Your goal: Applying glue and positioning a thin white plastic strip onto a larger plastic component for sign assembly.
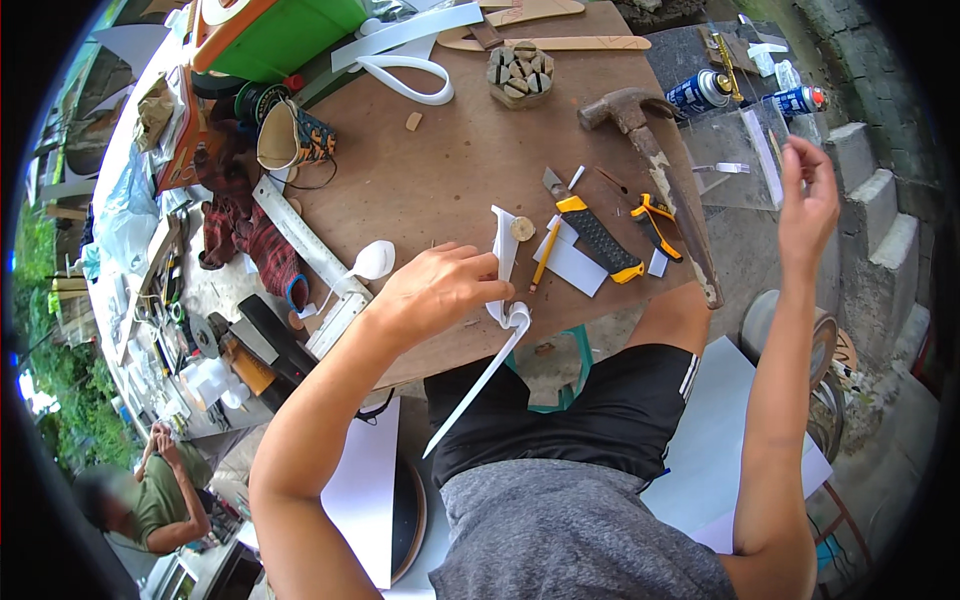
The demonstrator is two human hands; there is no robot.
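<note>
Your left fingers (490, 289) look pinched together on the white strip (474, 392) at the near edge of the tabletop (430, 190); whether your right fingers (822, 168) meet or hold anything, I can't tell. Expect the strip to be light, springy and easily creased, so grip its flat length, clear of the curl.

Head view: wide fisheye, worn on the person's head, left one of a side-by-side pair. Looks steeply down and forward from above the grey shirt (580, 530) and black shorts (530, 425) at the near side, across the brown wooden tabletop (450, 180), to the green container (295, 40) far left. Range close: left hand (447, 285) near mid-view, right hand (810, 200) toward the right. Field reaches concrete steps (880, 215) at right; dark circular rim.
</note>
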